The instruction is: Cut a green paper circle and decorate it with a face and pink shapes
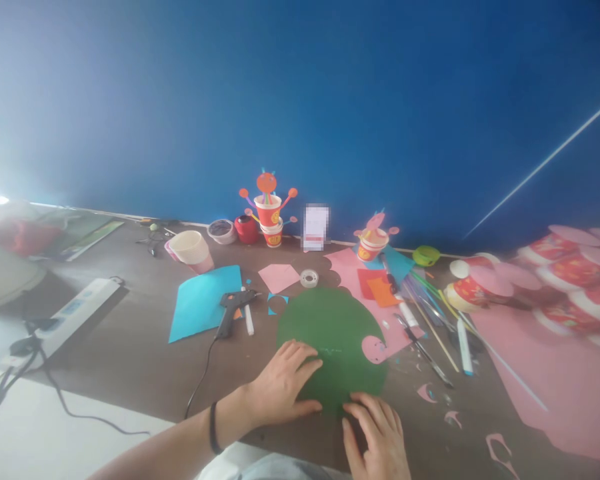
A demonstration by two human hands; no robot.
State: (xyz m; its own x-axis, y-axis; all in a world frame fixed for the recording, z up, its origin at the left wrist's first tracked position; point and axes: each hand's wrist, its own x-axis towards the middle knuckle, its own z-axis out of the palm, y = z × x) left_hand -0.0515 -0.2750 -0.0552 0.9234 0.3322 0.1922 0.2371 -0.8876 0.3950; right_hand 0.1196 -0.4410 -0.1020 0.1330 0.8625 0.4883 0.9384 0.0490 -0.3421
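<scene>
A large round green mat lies flat on the brown table in front of me. My left hand rests on its left edge, fingers apart and nothing held. At the mat's near edge, my right hand touches the rim with its fingertips, thumb apart, also holding nothing. A small pink paper circle with a drawn face lies on the mat's right side. Left of the mat are a black glue gun, a white marker and a blue paper sheet.
Decorated paper-cup figures stand by the blue wall, with a pink one farther right. A tape roll, pens, tweezers and pink scraps surround the mat. Several red cups crowd the right; a power strip lies left.
</scene>
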